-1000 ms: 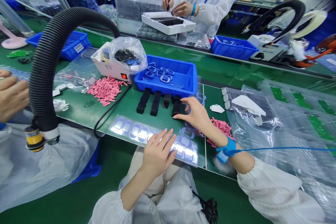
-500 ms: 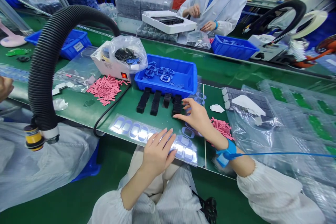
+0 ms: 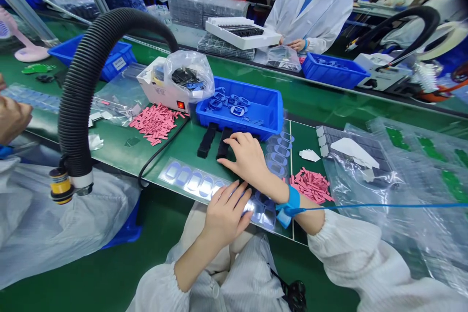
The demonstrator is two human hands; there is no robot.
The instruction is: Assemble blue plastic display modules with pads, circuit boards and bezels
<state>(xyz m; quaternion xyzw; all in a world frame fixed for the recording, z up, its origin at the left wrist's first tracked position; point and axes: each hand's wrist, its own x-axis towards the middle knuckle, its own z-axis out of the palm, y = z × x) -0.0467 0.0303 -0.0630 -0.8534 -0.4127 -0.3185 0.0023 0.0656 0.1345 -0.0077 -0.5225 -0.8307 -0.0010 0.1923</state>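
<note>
My left hand point(image 3: 227, 212) lies spread on a clear sheet of oval film pieces point(image 3: 193, 183) along the table's front edge. Above it, my right hand point(image 3: 248, 158), with a blue wrist strap point(image 3: 290, 207), has thumb and fingers apart around the near part of a black block stack point(image 3: 224, 144); whether they touch it is unclear. Left of that stands another black stack point(image 3: 207, 140). Behind them is a blue bin point(image 3: 243, 107) with blue ring-shaped parts. My right hand hides the area behind it, where further stacks may stand.
Pink strips lie in a left pile point(image 3: 155, 123) and a right pile point(image 3: 310, 185). A black hose point(image 3: 78, 83) arches at the left. A white box point(image 3: 151, 83) holds a bag of parts. Plastic trays point(image 3: 365, 153) lie right. Another person's hand point(image 3: 12, 117) shows at the far left.
My right hand has moved left from the rightmost black stack to the second from the left. My left hand stays on the film sheet. The view has shifted slightly.
</note>
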